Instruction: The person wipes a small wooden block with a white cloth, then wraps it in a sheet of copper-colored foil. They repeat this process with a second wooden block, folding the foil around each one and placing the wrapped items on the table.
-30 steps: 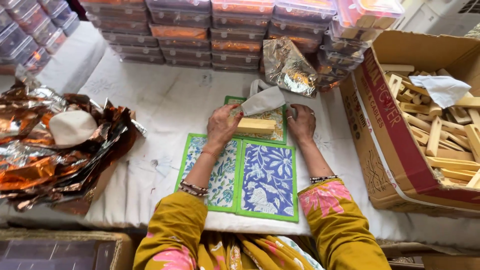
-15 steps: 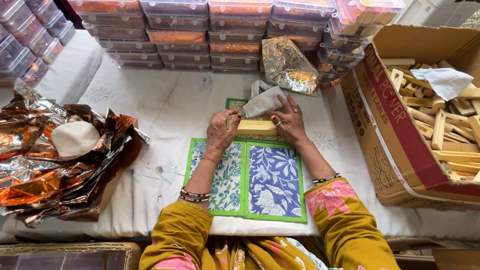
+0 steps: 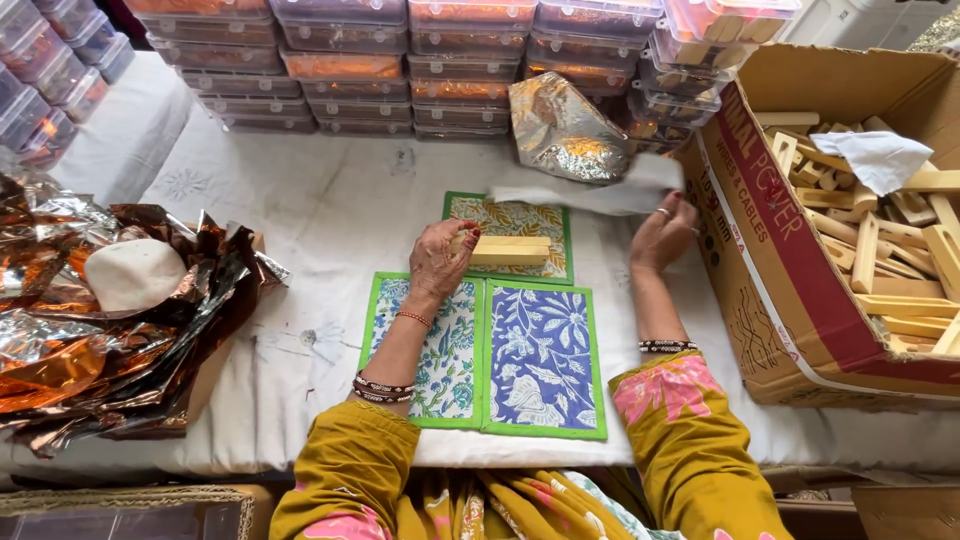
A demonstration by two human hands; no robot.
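One wooden block under left hand, three printed mats.

Item counts

Three printed fabric mats, one wooden block on them, one cardboard box of wooden sticks, one white cloth, one foil pouch, two hands. Stacked plastic containers: too many to count.

- My sleeves are mustard yellow with pink floral cuffs, low in the frame.
- Dark beaded bangles circle both wrists.
- A ring sits on one finger.
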